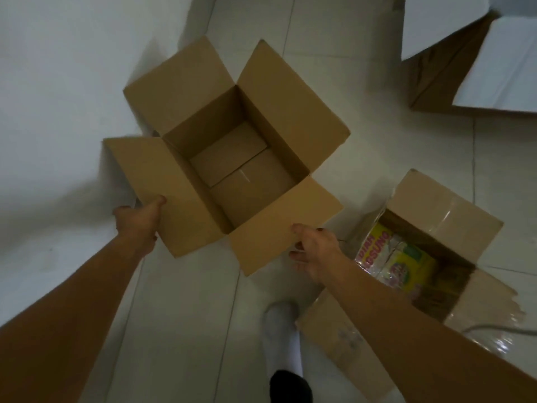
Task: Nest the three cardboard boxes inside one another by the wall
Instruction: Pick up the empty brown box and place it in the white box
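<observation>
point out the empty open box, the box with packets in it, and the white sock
empty open box point(247, 181), head view, inner floor
box with packets point(447, 225), head view, taped far flap
white sock point(280, 335), head view, top of foot

Dim, soft frame; glare on taped box, shadow on wall, wide-angle bending at edges was evident

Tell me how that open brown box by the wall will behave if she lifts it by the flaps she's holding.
The open box looks empty, so probably light. Both hands, left hand and right hand, grip only flaps, which likely bend at their creases, letting the box sag or swing. Its walls appear stiff and square, so gripping those would likely be steadier.
</observation>
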{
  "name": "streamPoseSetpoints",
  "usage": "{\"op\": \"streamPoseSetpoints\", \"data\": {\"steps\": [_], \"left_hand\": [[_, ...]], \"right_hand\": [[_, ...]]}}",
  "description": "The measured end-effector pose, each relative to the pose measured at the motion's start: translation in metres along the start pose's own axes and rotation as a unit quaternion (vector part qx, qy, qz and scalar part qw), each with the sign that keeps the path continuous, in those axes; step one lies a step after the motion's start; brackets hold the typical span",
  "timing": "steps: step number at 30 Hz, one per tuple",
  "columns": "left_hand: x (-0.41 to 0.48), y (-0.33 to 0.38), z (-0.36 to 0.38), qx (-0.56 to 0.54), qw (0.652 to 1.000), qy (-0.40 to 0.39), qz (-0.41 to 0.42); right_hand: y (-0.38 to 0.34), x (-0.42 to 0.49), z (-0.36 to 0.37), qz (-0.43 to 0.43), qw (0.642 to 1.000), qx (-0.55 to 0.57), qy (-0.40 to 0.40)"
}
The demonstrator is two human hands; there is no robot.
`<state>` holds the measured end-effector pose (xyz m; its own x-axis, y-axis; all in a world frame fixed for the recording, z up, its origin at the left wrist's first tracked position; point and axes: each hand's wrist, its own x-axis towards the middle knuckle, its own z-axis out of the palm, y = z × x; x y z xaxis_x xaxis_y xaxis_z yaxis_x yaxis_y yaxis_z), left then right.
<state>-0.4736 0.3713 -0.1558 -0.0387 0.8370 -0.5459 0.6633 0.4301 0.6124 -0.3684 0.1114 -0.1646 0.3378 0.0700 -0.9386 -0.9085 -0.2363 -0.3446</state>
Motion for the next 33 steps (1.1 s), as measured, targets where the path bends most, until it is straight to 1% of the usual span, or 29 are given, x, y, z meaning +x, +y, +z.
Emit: {"op": "streamPoseSetpoints", "data": {"steps": [2,5,7,9,12,15,17,20,22,25,30,33], "left_hand": [[0.013,0.002,0.003,-0.036,0.998,-0.041,-0.016],[0.021,-0.005,0.009,-0.079,0.994,-0.073,-0.020],[0.017,-0.011,0.016,-0.097,0.991,-0.089,-0.005],[0.006,-0.021,0.026,-0.122,0.988,-0.089,-0.014],[-0.017,-0.037,0.042,-0.154,0.982,-0.087,-0.065],[-0.045,-0.050,0.061,-0.203,0.963,-0.097,-0.149],[-0.067,-0.053,0.073,-0.239,0.943,-0.122,-0.198],[-0.093,-0.053,0.087,-0.293,0.914,-0.143,-0.241],[-0.103,-0.053,0.092,-0.304,0.907,-0.144,-0.252],[-0.110,-0.054,0.099,-0.304,0.904,-0.157,-0.256],[-0.117,-0.056,0.107,-0.306,0.899,-0.177,-0.258],[-0.120,-0.056,0.112,-0.313,0.897,-0.175,-0.260]], "right_hand": [[-0.003,0.009,0.009,-0.005,1.000,0.017,0.026],[-0.010,0.016,0.013,-0.021,0.997,0.012,0.077],[-0.019,0.019,0.010,-0.052,0.993,-0.011,0.103],[-0.029,0.022,0.003,-0.097,0.987,-0.032,0.124],[-0.054,0.026,-0.008,-0.170,0.973,-0.035,0.153],[-0.083,0.025,-0.014,-0.235,0.962,-0.029,0.133],[-0.092,0.023,-0.014,-0.260,0.956,-0.060,0.121],[-0.088,0.025,-0.013,-0.269,0.940,-0.174,0.120],[-0.089,0.029,-0.015,-0.273,0.931,-0.207,0.122],[-0.106,0.036,-0.022,-0.281,0.924,-0.224,0.133],[-0.127,0.043,-0.031,-0.272,0.923,-0.247,0.117],[-0.133,0.044,-0.032,-0.273,0.919,-0.259,0.119]]}}
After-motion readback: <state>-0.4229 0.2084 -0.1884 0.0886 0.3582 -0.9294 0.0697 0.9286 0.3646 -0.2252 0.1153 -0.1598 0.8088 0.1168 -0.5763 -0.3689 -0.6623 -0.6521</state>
